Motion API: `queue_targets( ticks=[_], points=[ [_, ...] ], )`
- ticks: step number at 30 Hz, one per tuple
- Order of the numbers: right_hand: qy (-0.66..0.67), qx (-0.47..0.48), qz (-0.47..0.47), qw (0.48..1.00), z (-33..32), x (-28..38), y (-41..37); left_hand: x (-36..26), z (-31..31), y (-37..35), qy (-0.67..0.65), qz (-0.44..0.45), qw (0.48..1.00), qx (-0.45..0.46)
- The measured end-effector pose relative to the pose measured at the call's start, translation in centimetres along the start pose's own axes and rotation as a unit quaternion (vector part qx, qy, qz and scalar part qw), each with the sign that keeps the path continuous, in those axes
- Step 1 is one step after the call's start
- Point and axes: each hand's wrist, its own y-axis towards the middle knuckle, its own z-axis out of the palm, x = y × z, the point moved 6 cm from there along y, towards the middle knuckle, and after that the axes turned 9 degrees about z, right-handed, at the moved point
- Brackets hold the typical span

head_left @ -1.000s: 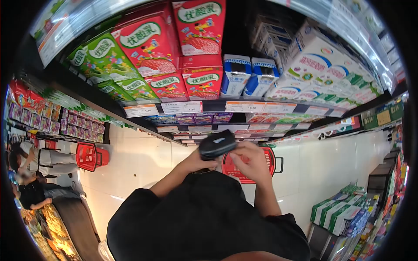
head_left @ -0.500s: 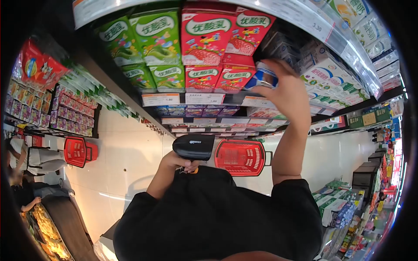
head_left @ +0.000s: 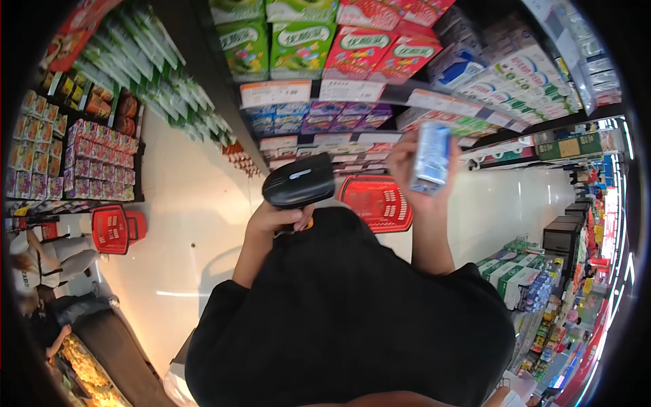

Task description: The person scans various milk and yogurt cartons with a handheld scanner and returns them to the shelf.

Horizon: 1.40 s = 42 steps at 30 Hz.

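My left hand (head_left: 283, 218) is wrapped round the handle of a black handheld barcode scanner (head_left: 297, 183), whose head points up and right in front of my body. In my right hand (head_left: 427, 199) is a small blue-and-white drink carton (head_left: 432, 157), raised in front of the shelf and tilted a little; fingers grip its left and right sides. Behind it on the shelf stand pink cartons (head_left: 359, 53), green cartons (head_left: 302, 51) and a blue-and-white pack (head_left: 456, 66).
Price labels line the shelf edge (head_left: 349, 89). On the floor beyond the scanner sits a red shopping basket (head_left: 376, 203); another red basket (head_left: 112, 229) stands at left near two people (head_left: 57, 261). Stacked goods (head_left: 519, 281) are at right.
My right hand has drawn the blue-and-white carton off the shelf, down and toward me. The scanner in my left hand has risen slightly in view, and the view has tilted down.
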Motion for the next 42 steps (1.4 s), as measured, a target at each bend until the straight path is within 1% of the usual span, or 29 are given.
queue_targets(
  ticks=[1,2,3,4,5,6,7,8,9,10,11,12,13,15,17,21,23,25,27,31,33,34,35,37,38,39,40,42],
  points=[
    [0.052,-0.053,0.091,0.993,-2.1,-2.5,0.5,0.2,-0.6,-0.6,0.032,0.004,0.999,-0.019],
    [0.128,-0.101,0.159,0.974,-4.0,-4.5,0.8,0.1,-1.0,-0.8,0.042,-0.010,0.999,0.004],
    [0.107,-0.122,0.155,0.974,-5.8,-5.6,1.3,0.1,-1.4,-0.9,0.052,-0.021,0.998,0.030],
    [0.040,-0.128,0.136,0.982,-6.9,-6.0,1.8,0.1,-1.9,-1.3,0.053,-0.024,0.998,0.025],
    [-0.031,-0.133,0.116,0.984,-7.3,-6.1,2.1,0.3,-2.9,-1.8,0.100,-0.041,0.994,0.000],
    [-0.028,-0.135,0.119,0.983,-7.4,-6.4,2.1,0.6,-3.7,-2.2,0.146,-0.059,0.987,-0.026],
    [-0.157,-0.134,0.022,0.978,-6.9,-5.2,2.1,0.9,-3.9,-2.2,0.147,-0.060,0.987,-0.030],
    [-0.282,-0.129,-0.076,0.948,-5.9,-4.2,1.8,1.1,-4.0,-1.9,0.209,-0.056,0.975,-0.057],
    [-0.280,-0.130,-0.076,0.948,-5.8,-3.9,1.7,1.0,-4.0,-1.7,0.270,-0.053,0.958,-0.081],
    [-0.376,-0.063,-0.134,0.915,-4.3,-2.8,1.5,1.1,-3.7,-1.5,0.265,-0.058,0.960,-0.076],
    [-0.466,0.006,-0.192,0.864,-2.7,-2.0,1.3,1.2,-3.6,-1.2,0.265,-0.057,0.960,-0.069],
    [-0.490,0.015,-0.216,0.844,-2.1,-1.4,1.2,1.0,-3.2,-0.8,0.310,-0.040,0.949,-0.031],
    [-0.491,0.016,-0.224,0.842,-2.0,-0.7,1.2,0.9,-2.7,-0.5,0.354,-0.023,0.935,0.007],
    [-0.512,0.032,-0.258,0.819,-2.0,0.4,1.3,1.1,-2.5,-0.1,0.354,-0.036,0.935,0.009],
    [-0.511,0.034,-0.268,0.816,-1.7,0.9,1.2,1.0,-2.6,0.1,0.373,-0.017,0.928,0.004],
    [-0.517,0.036,-0.278,0.809,-1.9,0.8,0.7,1.4,-3.1,-0.5,0.383,-0.023,0.924,0.004],
    [-0.518,0.034,-0.280,0.808,-2.2,0.8,0.7,1.9,-3.6,-1.0,0.362,-0.034,0.931,-0.020],
    [-0.515,0.038,-0.268,0.813,-2.4,0.7,0.7,1.8,-3.3,-0.8,0.375,-0.035,0.927,-0.007],
    [-0.506,0.033,-0.268,0.819,-2.5,0.6,0.4,1.8,-3.1,-0.7,0.380,-0.063,0.923,-0.006],
    [-0.500,0.039,-0.251,0.828,-3.0,0.7,0.4,1.5,-2.6,-0.4,0.383,-0.050,0.922,0.027],
    [-0.541,0.045,-0.324,0.775,-2.3,0.8,0.2,1.6,-2.6,-0.4,0.359,-0.046,0.932,0.032],
    [-0.555,-0.021,-0.325,0.766,-2.4,1.2,-0.3,1.8,-3.1,-0.6,0.343,-0.067,0.937,0.006],
    [-0.556,-0.021,-0.328,0.763,-1.7,1.4,-0.5,1.8,-3.1,-0.6,0.342,-0.065,0.937,0.010],
    [-0.627,-0.132,-0.374,0.670,-0.7,3.0,-1.2,2.3,-3.7,-0.7,0.303,-0.119,0.945,-0.032],
    [-0.710,-0.139,-0.436,0.535,0.8,4.0,-1.9,2.3,-3.8,-0.6,0.303,-0.115,0.946,-0.028],
    [-0.713,-0.142,-0.469,0.502,2.0,4.7,-2.5,2.2,-3.8,-0.5,0.309,-0.103,0.945,-0.019],
    [-0.702,-0.149,-0.478,0.507,2.8,5.7,-2.9,2.1,-3.8,-0.4,0.315,-0.091,0.945,-0.011],
    [-0.676,-0.156,-0.504,0.515,5.2,7.3,-4.0,2.2,-4.0,-0.3,0.310,-0.097,0.946,-0.016]
  ],
)
